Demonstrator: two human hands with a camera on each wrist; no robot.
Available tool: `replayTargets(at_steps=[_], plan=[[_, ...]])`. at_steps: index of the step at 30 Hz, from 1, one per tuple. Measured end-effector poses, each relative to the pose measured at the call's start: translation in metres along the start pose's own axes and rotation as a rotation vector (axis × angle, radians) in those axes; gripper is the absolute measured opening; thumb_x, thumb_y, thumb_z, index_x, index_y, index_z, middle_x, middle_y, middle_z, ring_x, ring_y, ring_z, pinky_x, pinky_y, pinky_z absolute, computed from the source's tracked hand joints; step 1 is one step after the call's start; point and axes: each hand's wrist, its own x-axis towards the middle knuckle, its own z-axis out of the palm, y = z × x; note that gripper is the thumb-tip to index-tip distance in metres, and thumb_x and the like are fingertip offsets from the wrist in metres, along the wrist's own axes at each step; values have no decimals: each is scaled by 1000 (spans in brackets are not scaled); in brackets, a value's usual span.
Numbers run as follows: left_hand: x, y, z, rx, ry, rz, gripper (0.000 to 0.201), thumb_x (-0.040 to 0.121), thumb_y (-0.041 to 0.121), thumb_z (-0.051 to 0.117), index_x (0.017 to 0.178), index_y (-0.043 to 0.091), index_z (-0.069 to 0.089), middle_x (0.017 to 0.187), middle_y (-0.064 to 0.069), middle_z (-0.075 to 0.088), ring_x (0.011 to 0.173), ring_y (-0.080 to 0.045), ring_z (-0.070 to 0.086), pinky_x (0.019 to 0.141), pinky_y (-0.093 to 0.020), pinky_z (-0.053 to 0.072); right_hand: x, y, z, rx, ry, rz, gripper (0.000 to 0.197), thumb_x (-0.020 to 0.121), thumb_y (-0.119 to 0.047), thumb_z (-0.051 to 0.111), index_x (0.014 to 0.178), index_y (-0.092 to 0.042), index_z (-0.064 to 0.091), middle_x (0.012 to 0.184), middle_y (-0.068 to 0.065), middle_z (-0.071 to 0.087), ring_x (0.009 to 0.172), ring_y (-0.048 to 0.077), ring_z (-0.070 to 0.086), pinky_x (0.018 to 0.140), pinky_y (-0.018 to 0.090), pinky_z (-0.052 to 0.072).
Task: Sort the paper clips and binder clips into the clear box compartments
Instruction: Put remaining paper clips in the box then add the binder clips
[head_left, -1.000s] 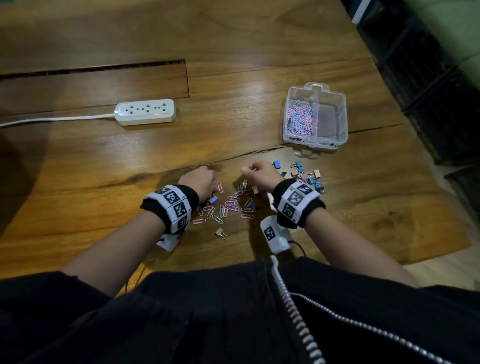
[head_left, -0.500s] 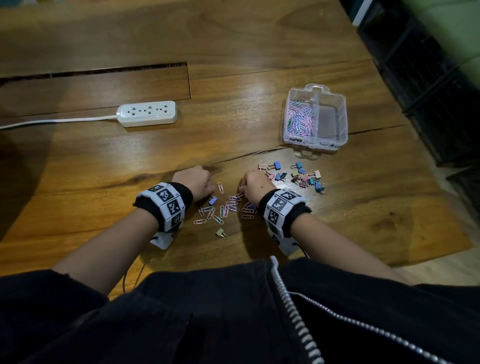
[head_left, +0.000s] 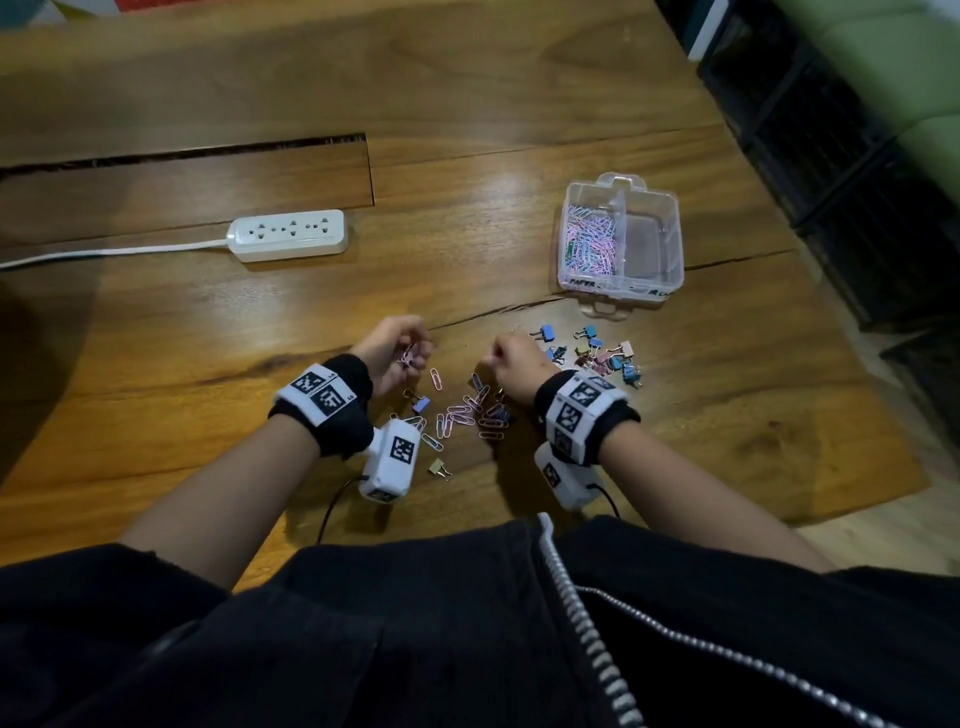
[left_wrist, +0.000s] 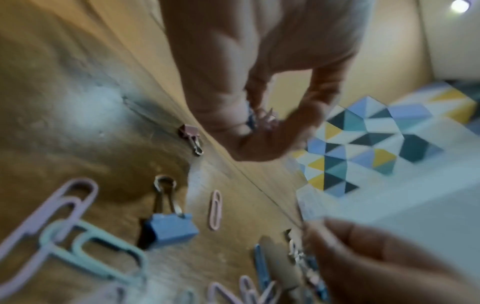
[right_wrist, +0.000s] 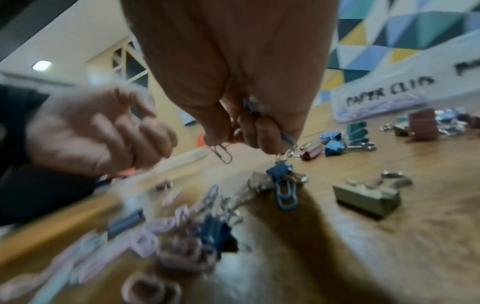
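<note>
While paper clips (head_left: 470, 413) litter the table, left hand (head_left: 395, 349) cupping some, right hand (head_left: 511, 364) pinching others

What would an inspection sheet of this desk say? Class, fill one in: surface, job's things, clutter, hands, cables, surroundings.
Surface: wooden table, with a long crack and a cut-out panel.
Job's things: clear box, left compartment full of paper clips, right compartment looks empty; loose paper clips between the hands; binder clips heaped below the box, a few strays among the paper clips.
Clutter: nothing seen.
Hands: left hand holds a small bunch of paper clips; right hand pinches clips in curled fingers.
Cables: power strip with a white cord running left; thin black leads from the wrist cameras.
Surroundings: dark crates on the right; patterned rug in the wrist views.
</note>
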Motion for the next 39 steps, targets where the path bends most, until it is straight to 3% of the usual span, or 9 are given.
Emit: replayTargets(at_steps=[7,13,15,18,23,26,31,35,39], plan=[[7,-15,15,1315,269,143,28,81,37,65,85,9,60,87,-6,65,84,-22,62,75,-35,55,-5,13,-20,799,-68,80,27,93,-3,42,69,-15,45,66,2,47,38,3,40,32,11,30],[11,-16,23,1293,127,70,31,93,23,48,66,8,53,72,-13,63,69,-22,60,88,-33,46,-11,15,-23,849,-187,283,28,97,-16,33,78,-13,54,63,-2,39,52,8,30,40,16,27],[7,-13,22,1191,83,84,33,95,24,43,65,12,49,70,-12,57,58,-12,56,76,-26,45,-12,15,-18,714,-186,280,30,96,-27,37,75,-14,53,63,-4,37,51,8,31,42,16,25],[-3,-8,15,556,-52,-19,19,94,15,43,76,11,48,68,-5,52,38,-7,48,45,-21,42,-10,11,-5,381,-123,176,26,94,-23,43,72,-15,53,68,-1,48,58,12,43,51,21,37],[-19,-13,-6,29,-82,-94,19,89,-5,39,93,10,50,76,-6,49,57,-13,48,41,-17,47,-9,6,11,-126,30,15,21,96,-20,36,105,-9,52,101,8,61,88,22,56,74,32,43],[-27,-21,-13,259,3,-69,22,92,5,34,81,10,52,66,-1,39,44,-7,38,37,-16,35,-12,6,16,-291,48,-66,21,96,-26,35,108,-11,46,97,9,62,85,25,59,76,36,47],[-41,-42,-25,1432,70,153,34,81,41,64,95,16,46,95,-2,53,86,-19,51,63,-27,37,-16,6,22,-496,-64,-168,40,87,-43,49,112,-12,43,102,8,61,88,25,61,75,37,52],[-38,-54,-29,1501,85,216,35,85,37,59,107,11,50,114,-8,54,104,-23,53,81,-29,40,-20,8,22,-544,-80,-236,37,88,-40,49,109,-10,46,107,8,61,93,23,59,72,32,45],[-34,-65,-20,1467,72,292,18,91,32,51,89,16,46,96,-4,48,98,-24,52,81,-32,41,-28,6,24,-557,-95,-293,30,93,-34,43,108,-9,50,107,8,60,96,21,58,83,33,49]])
